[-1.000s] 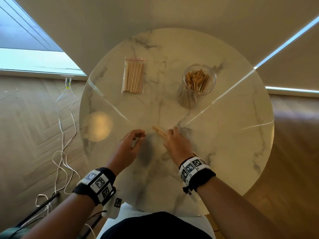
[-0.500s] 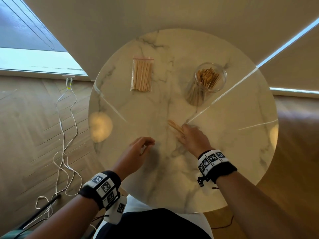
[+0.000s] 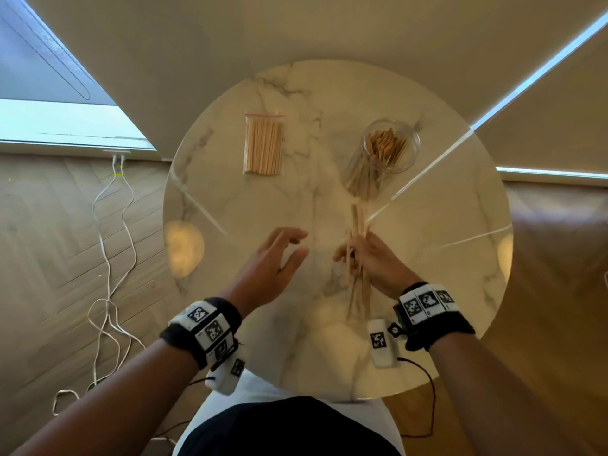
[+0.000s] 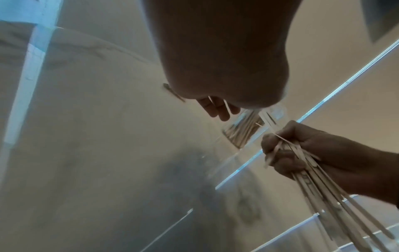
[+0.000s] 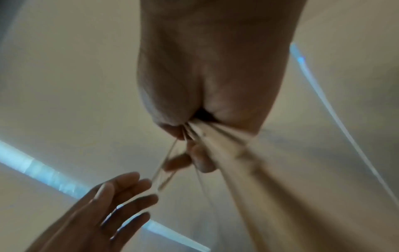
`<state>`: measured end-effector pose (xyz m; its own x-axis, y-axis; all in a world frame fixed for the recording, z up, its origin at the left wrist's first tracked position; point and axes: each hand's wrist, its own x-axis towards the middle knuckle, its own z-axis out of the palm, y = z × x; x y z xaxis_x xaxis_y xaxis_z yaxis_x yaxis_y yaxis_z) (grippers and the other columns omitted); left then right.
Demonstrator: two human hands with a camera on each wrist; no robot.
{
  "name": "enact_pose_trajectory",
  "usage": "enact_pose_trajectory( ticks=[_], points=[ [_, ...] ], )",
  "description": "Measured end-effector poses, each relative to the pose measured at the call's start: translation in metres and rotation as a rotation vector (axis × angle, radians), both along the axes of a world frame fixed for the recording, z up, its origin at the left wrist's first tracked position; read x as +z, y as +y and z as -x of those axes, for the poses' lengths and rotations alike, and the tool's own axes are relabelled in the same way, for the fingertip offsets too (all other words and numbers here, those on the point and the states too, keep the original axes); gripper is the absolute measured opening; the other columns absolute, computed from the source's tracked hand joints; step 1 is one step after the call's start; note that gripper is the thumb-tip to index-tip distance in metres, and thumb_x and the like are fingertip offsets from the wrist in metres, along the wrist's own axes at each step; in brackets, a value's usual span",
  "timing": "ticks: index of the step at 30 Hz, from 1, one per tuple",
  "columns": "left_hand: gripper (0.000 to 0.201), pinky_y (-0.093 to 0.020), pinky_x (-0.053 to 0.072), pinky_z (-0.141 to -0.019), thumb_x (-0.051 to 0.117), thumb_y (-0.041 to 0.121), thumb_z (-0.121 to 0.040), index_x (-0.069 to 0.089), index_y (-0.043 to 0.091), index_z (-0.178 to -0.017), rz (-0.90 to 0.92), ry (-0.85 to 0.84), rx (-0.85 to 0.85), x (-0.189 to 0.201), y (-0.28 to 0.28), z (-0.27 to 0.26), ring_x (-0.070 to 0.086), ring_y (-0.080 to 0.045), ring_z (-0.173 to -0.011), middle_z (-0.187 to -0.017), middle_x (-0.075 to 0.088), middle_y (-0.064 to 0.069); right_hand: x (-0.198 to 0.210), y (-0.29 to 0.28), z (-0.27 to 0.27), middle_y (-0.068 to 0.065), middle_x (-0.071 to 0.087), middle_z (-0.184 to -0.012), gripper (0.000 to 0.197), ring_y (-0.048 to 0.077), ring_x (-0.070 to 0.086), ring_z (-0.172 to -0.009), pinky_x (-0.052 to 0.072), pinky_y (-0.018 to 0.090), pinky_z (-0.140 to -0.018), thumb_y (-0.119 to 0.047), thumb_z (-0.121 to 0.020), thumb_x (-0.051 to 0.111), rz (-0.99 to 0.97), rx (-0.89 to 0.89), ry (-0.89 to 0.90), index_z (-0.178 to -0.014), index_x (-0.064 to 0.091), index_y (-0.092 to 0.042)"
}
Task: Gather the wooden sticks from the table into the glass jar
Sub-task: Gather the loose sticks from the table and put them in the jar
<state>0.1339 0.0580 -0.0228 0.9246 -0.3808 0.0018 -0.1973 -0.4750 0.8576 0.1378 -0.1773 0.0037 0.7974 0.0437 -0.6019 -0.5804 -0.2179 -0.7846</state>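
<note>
Looking down from the head view: round desk [image 3: 427,258] of glossy white marble with grey veins. Right hand [image 3: 371,261] curled around a bundle of flat wooden sticks [image 3: 357,232], tips fanned out below the fist, bundle raised above the desk and pointing toward the glass jar [image 3: 381,156]. Jar clear, round, standing toward the far right, already packed with sticks. Left hand [image 3: 276,258] hovering just beside the right, fingers relaxed and spread, gripping nothing. One clear plastic bag [image 3: 264,144] with a red zip strip lying flat at far left, full of more sticks. No readable writing anywhere; only black-and-white square markers on two wristbands [image 3: 200,327]. Two white cables [image 3: 108,258] trailing over the herringbone wood floor.

Seen from the left wrist: left hand [image 4: 215,59] close and dark, fingertips [image 4: 218,110] loosely extended; right hand [image 4: 306,153] clenched on the sticks [image 4: 336,191], too many and too overlapped to count; jar [image 4: 241,131] beyond, blurred.

Seen from the right wrist: right hand [image 5: 207,85] squeezing the sticks [image 5: 237,162], heavily blurred; left hand [image 5: 103,208] open, four fingers straight, near the stray stick ends.
</note>
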Motion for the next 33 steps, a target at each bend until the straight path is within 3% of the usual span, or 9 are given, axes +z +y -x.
enact_pose_trajectory(
  ticks=[2, 7, 11, 14, 16, 21, 25, 29, 33],
  points=[
    [0.036, -0.025, 0.047, -0.101, 0.049, 0.039, -0.105, 0.055, 0.015, -0.132, 0.069, -0.044, -0.040, 0.013, -0.023, -0.011, 0.056, -0.005, -0.116, -0.130, 0.057, 0.002, 0.012, 0.003, 0.003, 0.002, 0.057, -0.061, 0.025, 0.019, 0.047, -0.058, 0.042, 0.029, -0.049, -0.014, -0.103, 0.036, -0.216, -0.304, 0.060, -0.091, 0.054, -0.003],
    [0.032, -0.026, 0.047, -0.102, 0.053, 0.025, -0.104, 0.058, 0.006, -0.129, 0.190, -0.165, -0.132, 0.035, -0.074, -0.007, 0.057, -0.013, -0.117, -0.128, 0.058, -0.007, 0.018, -0.001, 0.002, 0.010, 0.058, -0.067, 0.024, 0.026, 0.064, -0.075, 0.058, 0.036, -0.068, -0.014, -0.097, 0.043, -0.560, -0.780, 0.091, -0.077, 0.054, -0.006],
    [0.034, -0.029, 0.047, -0.106, 0.055, 0.026, -0.104, 0.059, 0.006, -0.130, 0.187, -0.187, -0.200, 0.032, -0.089, 0.006, 0.057, -0.015, -0.124, -0.129, 0.060, -0.003, 0.014, -0.009, -0.003, 0.000, 0.037, -0.054, 0.035, 0.016, 0.041, -0.045, 0.044, 0.025, -0.047, -0.019, -0.102, 0.040, -0.706, -0.940, 0.078, -0.066, 0.039, -0.016],
    [0.040, -0.033, 0.046, -0.110, 0.052, 0.033, -0.104, 0.057, 0.007, -0.133, 0.169, -0.123, -0.193, 0.025, -0.091, 0.019, 0.053, -0.010, -0.129, -0.134, 0.054, 0.005, 0.007, -0.018, -0.002, -0.004, 0.029, -0.055, 0.035, 0.009, 0.028, -0.041, 0.033, 0.023, -0.041, -0.030, -0.105, 0.050, -0.774, -1.040, 0.036, -0.074, 0.044, -0.016],
    [0.049, -0.036, 0.045, -0.111, 0.045, 0.044, -0.105, 0.055, 0.006, -0.135, 0.196, -0.099, -0.167, 0.023, -0.095, 0.025, 0.052, -0.014, -0.132, -0.138, 0.052, 0.000, 0.004, -0.024, -0.003, -0.005, 0.030, -0.056, 0.038, 0.008, 0.029, -0.041, 0.035, 0.021, -0.040, -0.035, -0.105, 0.054, -0.788, -1.102, 0.011, -0.073, 0.044, -0.016],
    [0.045, -0.050, 0.044, -0.110, 0.034, 0.039, -0.108, 0.052, 0.006, -0.132, 0.227, -0.221, -0.019, 0.034, -0.130, 0.024, 0.053, -0.027, -0.129, -0.136, 0.053, -0.010, 0.005, -0.023, 0.003, -0.004, 0.038, -0.050, 0.045, 0.008, 0.042, -0.038, 0.042, 0.021, -0.038, -0.042, -0.104, 0.053, -0.902, -1.095, 0.127, -0.068, 0.043, -0.017],
    [0.042, -0.038, 0.048, -0.100, 0.035, 0.034, -0.107, 0.054, 0.003, -0.127, 0.253, -0.132, 0.031, 0.030, -0.138, 0.018, 0.059, -0.025, -0.113, -0.123, 0.059, -0.011, 0.008, -0.039, 0.000, -0.006, 0.030, -0.050, 0.044, 0.008, 0.028, -0.036, 0.030, 0.021, -0.034, -0.043, -0.102, 0.055, -0.807, -1.071, 0.147, -0.069, 0.038, -0.020],
    [0.013, -0.031, 0.051, -0.067, 0.069, 0.023, -0.096, 0.063, 0.015, -0.104, -0.101, 0.080, 0.209, -0.018, -0.098, 0.015, 0.058, -0.011, -0.073, -0.092, 0.064, 0.002, 0.002, -0.068, -0.008, -0.005, 0.034, -0.052, 0.035, 0.008, 0.028, -0.039, 0.025, 0.022, -0.036, -0.034, -0.103, 0.057, -0.627, -0.988, 0.094, -0.074, 0.042, -0.020],
    [0.014, -0.033, 0.056, -0.062, 0.084, 0.008, -0.078, 0.073, 0.006, -0.087, -0.239, 0.092, 0.188, -0.043, -0.078, 0.025, 0.064, -0.020, -0.064, -0.080, 0.071, -0.005, -0.012, -0.070, -0.004, -0.004, 0.036, -0.053, 0.032, 0.008, 0.029, -0.038, 0.026, 0.020, -0.037, -0.030, -0.102, 0.059, -0.521, -0.856, 0.106, -0.077, 0.042, -0.020]
  ],
)
